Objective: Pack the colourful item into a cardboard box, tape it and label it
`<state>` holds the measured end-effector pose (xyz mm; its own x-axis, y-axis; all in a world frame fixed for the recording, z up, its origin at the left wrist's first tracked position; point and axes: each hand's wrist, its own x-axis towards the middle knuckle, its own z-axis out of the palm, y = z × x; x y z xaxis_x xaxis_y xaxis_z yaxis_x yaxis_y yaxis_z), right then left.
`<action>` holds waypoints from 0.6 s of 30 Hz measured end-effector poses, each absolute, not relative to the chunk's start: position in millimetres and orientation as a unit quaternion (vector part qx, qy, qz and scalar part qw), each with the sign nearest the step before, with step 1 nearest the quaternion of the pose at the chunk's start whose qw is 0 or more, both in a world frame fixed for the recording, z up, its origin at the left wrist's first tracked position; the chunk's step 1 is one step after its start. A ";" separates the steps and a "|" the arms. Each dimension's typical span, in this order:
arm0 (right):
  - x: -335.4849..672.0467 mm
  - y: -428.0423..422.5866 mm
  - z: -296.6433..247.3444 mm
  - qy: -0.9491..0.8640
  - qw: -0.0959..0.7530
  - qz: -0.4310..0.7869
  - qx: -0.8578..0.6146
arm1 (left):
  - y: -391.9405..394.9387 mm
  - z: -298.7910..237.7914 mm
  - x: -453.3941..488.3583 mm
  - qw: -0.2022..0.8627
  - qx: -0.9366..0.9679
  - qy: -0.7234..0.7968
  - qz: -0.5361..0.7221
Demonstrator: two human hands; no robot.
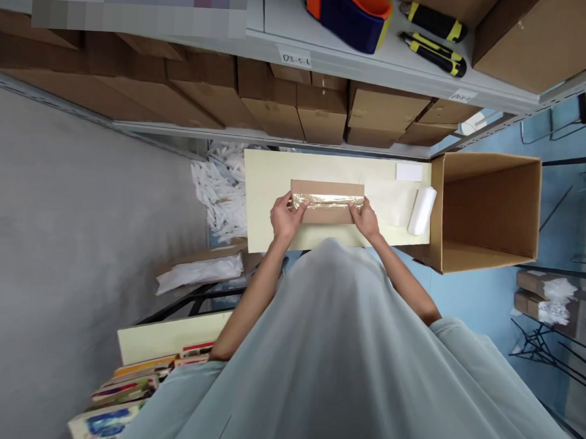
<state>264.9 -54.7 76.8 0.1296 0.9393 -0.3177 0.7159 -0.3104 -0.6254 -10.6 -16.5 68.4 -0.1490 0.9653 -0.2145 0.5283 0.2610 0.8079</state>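
A small flat cardboard box (326, 215) lies over the cream tabletop (267, 228), with a shiny strip of clear packing tape (323, 200) along its length. My left hand (287, 218) grips the box's left end, thumb on top of the tape. At the right end, my right hand (365, 218) holds it the same way, its thumb near the tape's end. The fingers under the box are hidden. To the right on the tabletop rest a white roll (422, 211) and a small white label or paper slip (409, 172).
A large open carton (490, 210) stands at the table's right end. Behind, a grey shelf holds brown boxes (323, 113), a tape dispenser (355, 16) and two utility knives (434, 40). White paper scraps (226, 190) fill a spot at left.
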 end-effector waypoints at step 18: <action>211.2 -80.2 64.6 -0.598 0.206 0.387 -0.672 | -54.1 41.5 -64.9 0.334 0.466 0.751 0.327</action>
<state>211.2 -80.2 64.6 -0.0133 0.9618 -0.2735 0.6436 -0.2011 -0.7385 -64.9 -54.1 41.5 -0.3429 0.9183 -0.1980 0.4816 0.3528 0.8022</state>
